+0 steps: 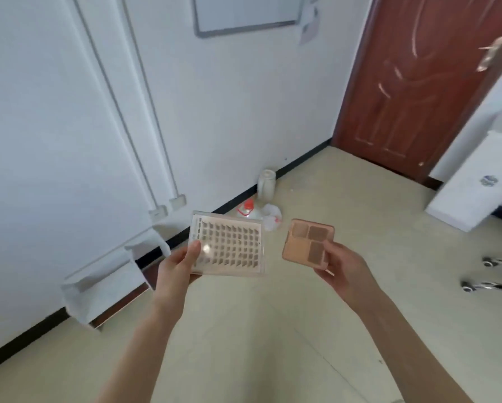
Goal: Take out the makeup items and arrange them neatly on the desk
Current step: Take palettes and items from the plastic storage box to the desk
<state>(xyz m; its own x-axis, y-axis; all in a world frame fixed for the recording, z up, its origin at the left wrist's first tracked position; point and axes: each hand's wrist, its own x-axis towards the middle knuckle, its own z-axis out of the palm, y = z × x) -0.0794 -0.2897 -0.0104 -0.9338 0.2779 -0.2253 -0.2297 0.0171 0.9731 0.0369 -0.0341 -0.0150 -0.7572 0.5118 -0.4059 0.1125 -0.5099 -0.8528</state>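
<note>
At frame centre, above the floor (244, 330), the left hand (174, 269) is grasping a clear lash tray (229, 245) by its left edge while the right hand (341, 269) is pinching a palette (306, 242) just right of it.

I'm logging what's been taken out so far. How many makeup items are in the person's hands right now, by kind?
Clear lash tray, held by the left hand: 1
Pink powder palette, held by the right hand: 1
Total: 2
</note>
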